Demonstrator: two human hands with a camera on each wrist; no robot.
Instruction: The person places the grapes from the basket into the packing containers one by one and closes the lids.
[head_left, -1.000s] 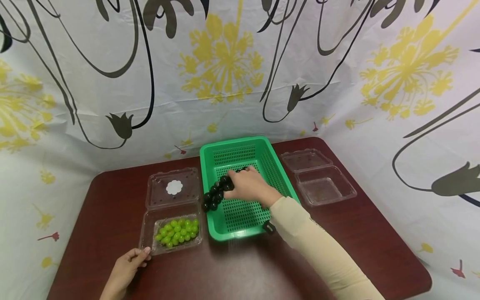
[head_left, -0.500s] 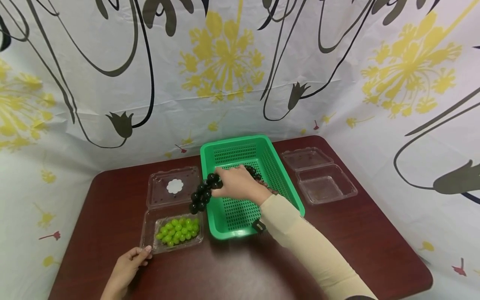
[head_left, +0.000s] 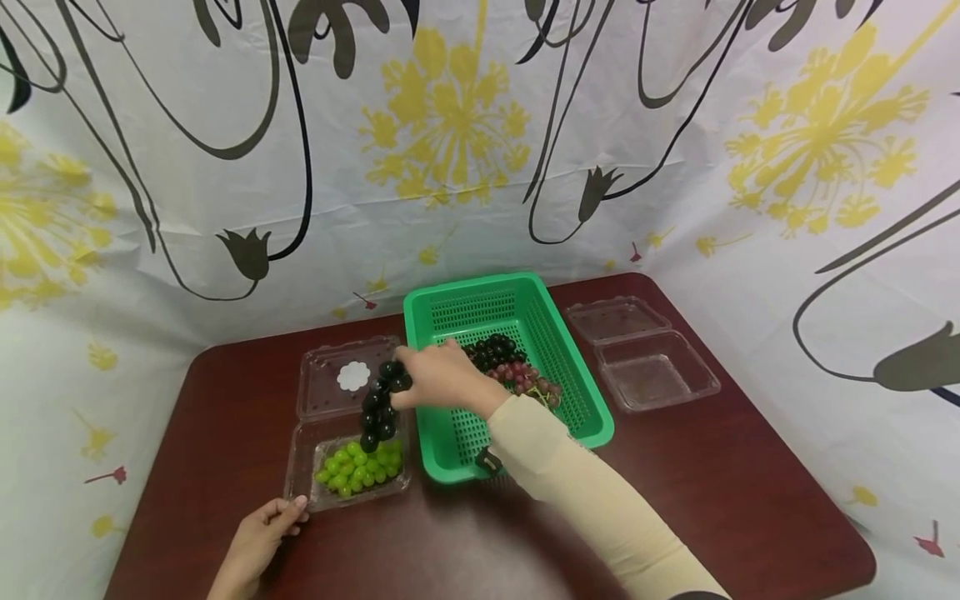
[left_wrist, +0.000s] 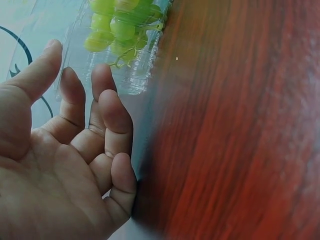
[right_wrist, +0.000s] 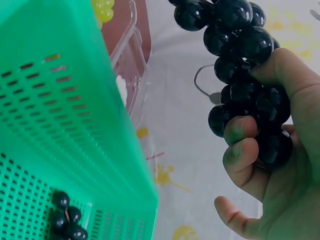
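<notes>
My right hand [head_left: 438, 377] grips a bunch of black grapes [head_left: 381, 408], which hangs over the left clear plastic container [head_left: 300, 467]. Thumb and fingers wrap round its upper part in the right wrist view, where large glossy black grapes [right_wrist: 232, 40] stick out past the hand. A bunch of green grapes [head_left: 360, 468] lies in that container, partly behind the black ones. At the container's near left corner, my left hand [head_left: 262, 533] pinches the rim between thumb and index finger. The left wrist view shows the other fingers [left_wrist: 117, 120] loosely bent beside the wall.
A green basket [head_left: 442, 471] stands mid-table, holding more black grapes [head_left: 495, 350] and a bunch of red grapes [head_left: 521, 377]. To its right is another open clear container [head_left: 652, 379] with nothing in it. A patterned cloth [head_left: 465, 225] hangs behind the table.
My right hand has moved left with the black grapes, from over the basket to over the left container. More fruit in the basket has come into view. The left hand stays put.
</notes>
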